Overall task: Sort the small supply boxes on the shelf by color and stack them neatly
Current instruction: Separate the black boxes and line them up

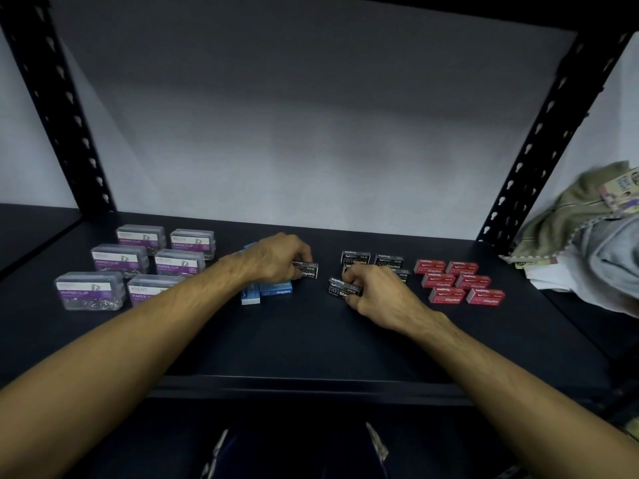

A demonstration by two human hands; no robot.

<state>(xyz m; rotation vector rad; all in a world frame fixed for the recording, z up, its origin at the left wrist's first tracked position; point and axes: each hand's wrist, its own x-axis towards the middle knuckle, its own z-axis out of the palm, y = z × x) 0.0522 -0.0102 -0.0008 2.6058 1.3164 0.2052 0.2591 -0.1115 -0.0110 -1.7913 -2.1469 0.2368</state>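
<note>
My left hand (276,259) grips a black staples box (307,271) just above the blue staples boxes (276,290) at the shelf's middle. My right hand (375,292) pinches another black staples box (342,291) that rests on the shelf. Behind it stand more black staples boxes (356,258), partly hidden by my fingers. Several red staples boxes (460,281) lie in two rows to the right. Several clear paper clip boxes (138,264) with purple labels stand in two rows at the left.
The dark shelf board (311,340) has black perforated uprights (52,108) at both back corners and a white wall behind. A heap of cloth and papers (587,229) lies past the right upright. A lower shelf shows dimly below the front edge.
</note>
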